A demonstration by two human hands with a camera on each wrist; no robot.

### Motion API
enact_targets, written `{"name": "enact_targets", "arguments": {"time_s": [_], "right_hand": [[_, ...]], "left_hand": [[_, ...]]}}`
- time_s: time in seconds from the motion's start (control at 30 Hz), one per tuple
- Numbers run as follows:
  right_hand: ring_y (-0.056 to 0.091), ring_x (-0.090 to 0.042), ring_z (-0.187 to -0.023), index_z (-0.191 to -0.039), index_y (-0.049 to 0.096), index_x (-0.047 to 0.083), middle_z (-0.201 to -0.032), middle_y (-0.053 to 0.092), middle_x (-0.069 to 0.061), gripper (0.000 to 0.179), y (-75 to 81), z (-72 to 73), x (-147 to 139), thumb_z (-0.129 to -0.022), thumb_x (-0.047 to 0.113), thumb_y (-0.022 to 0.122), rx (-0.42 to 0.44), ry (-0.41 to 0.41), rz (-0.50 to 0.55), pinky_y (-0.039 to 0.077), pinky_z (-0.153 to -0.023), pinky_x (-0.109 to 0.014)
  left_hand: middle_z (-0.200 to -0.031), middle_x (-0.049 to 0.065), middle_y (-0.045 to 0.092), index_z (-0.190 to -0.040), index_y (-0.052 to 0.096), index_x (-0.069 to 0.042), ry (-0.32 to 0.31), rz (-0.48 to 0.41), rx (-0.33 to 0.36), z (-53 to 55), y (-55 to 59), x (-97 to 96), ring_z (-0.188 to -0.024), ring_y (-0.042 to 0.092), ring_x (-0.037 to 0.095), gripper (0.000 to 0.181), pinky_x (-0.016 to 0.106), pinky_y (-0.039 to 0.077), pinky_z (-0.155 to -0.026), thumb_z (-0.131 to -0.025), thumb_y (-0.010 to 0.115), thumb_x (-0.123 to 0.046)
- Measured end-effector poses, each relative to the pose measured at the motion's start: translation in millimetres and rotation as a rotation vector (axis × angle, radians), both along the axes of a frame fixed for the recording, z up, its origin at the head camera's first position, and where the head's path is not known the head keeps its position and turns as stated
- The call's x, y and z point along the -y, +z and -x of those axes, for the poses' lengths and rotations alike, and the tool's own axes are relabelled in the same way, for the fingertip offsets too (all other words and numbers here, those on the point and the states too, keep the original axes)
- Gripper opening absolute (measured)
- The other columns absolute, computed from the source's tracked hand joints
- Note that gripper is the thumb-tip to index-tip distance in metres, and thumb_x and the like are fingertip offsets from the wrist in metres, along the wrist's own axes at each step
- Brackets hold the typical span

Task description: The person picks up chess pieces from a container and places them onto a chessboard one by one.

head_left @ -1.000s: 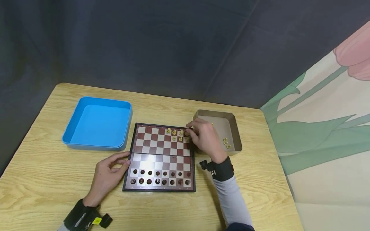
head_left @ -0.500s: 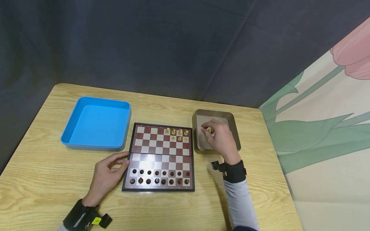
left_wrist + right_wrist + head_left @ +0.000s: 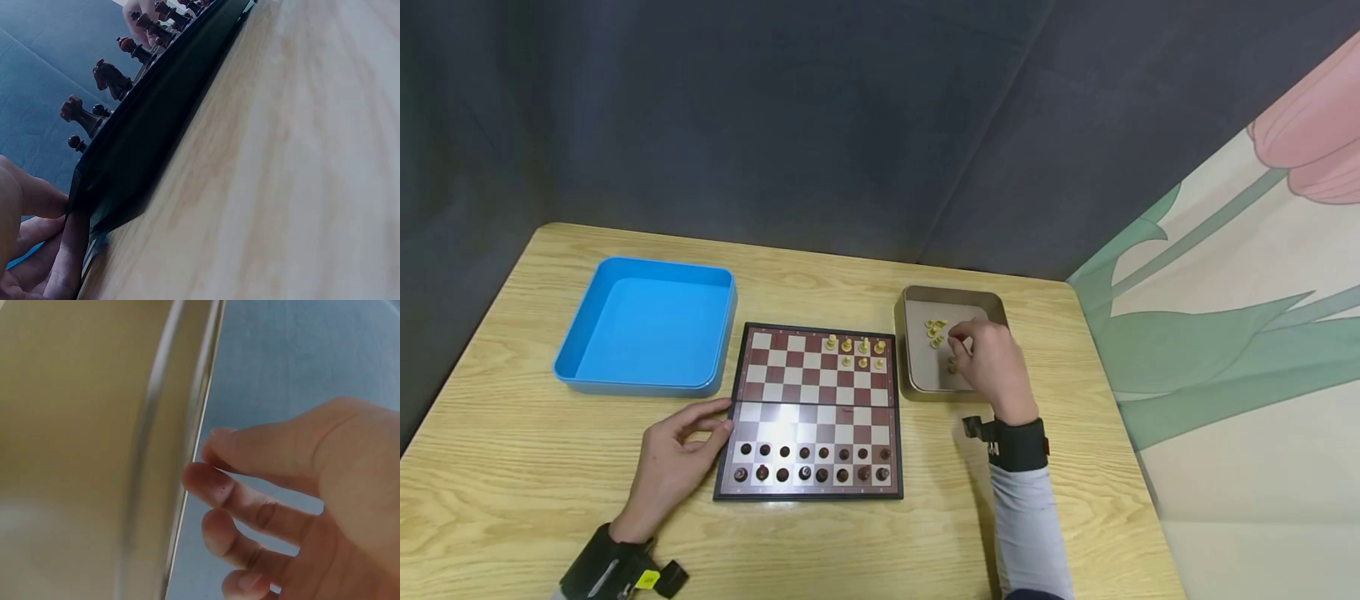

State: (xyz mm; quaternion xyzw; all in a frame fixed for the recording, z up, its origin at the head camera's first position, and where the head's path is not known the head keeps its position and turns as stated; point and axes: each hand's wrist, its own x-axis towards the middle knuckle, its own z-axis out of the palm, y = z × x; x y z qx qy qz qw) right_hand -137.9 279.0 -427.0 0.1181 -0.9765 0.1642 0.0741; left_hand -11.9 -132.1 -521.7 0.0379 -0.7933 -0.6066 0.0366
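Note:
A magnetic-style chessboard [image 3: 812, 408] lies on the table, with dark chess pieces [image 3: 805, 473] in two near rows and several pale yellow pieces [image 3: 863, 346] at its far right corner. My left hand [image 3: 677, 458] holds the board's left edge between thumb and fingers; the left wrist view shows the fingertips [image 3: 72, 244] at the board's corner. My right hand [image 3: 996, 367] is over the beige tin [image 3: 908, 350], thumb and index finger close together. Nothing shows between those fingertips [image 3: 203, 478] in the right wrist view. More yellow pieces [image 3: 935, 331] lie inside the tin, some near the fingers.
A blue tray [image 3: 647, 333] stands on the wooden table [image 3: 820, 550], left of and behind the board. The tin sits right beside the board's far right side. A dark curtain [image 3: 775, 125] hangs behind the table's back edge.
My right hand has moved from the board's far right corner right into the tin. A yellow pawn now stands at the board's right edge. The left hand keeps its hold.

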Motion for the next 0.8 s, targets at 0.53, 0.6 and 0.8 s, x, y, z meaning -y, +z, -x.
{"name": "enact_targets", "arguments": {"time_s": [0.53, 0.6, 0.8], "right_hand": [[0.069, -0.025, -0.070, -0.098, 0.079, -0.001, -0.092, 0.076, -0.016, 0.016, -13.7, 3.1, -6, -0.094, 0.013, 0.070, 0.188, -0.118, -0.100, 0.058, -0.053, -0.039], [0.069, -0.024, -0.069, -0.097, 0.079, 0.000, -0.091, 0.077, -0.016, 0.017, -15.0, 3.5, -6, -0.094, 0.013, 0.070, 0.188, -0.117, -0.108, 0.057, -0.052, -0.039], [0.070, -0.027, -0.067, -0.091, 0.080, 0.002, -0.087, 0.077, -0.014, 0.015, -18.7, 4.1, -5, -0.093, 0.014, 0.073, 0.169, -0.091, -0.130, 0.059, -0.055, -0.044]], "left_hand": [[-0.103, 0.021, 0.077, -0.125, 0.073, 0.000, 0.003, -0.003, -0.008, -0.1, -2.2, 0.0, -0.082, 0.072, -0.001, 0.036, 0.022, 0.063, -0.064, -0.091, 0.077, -0.009], [-0.104, 0.021, 0.077, -0.125, 0.073, 0.000, 0.004, 0.000, -0.008, 0.0, -1.9, 0.0, -0.083, 0.072, -0.001, 0.035, 0.022, 0.063, -0.064, -0.091, 0.077, -0.009], [-0.109, 0.020, 0.076, -0.125, 0.074, -0.002, 0.006, 0.019, -0.010, 0.4, -1.5, -0.6, -0.086, 0.072, 0.001, 0.035, 0.020, 0.063, -0.066, -0.091, 0.077, -0.009]]}}
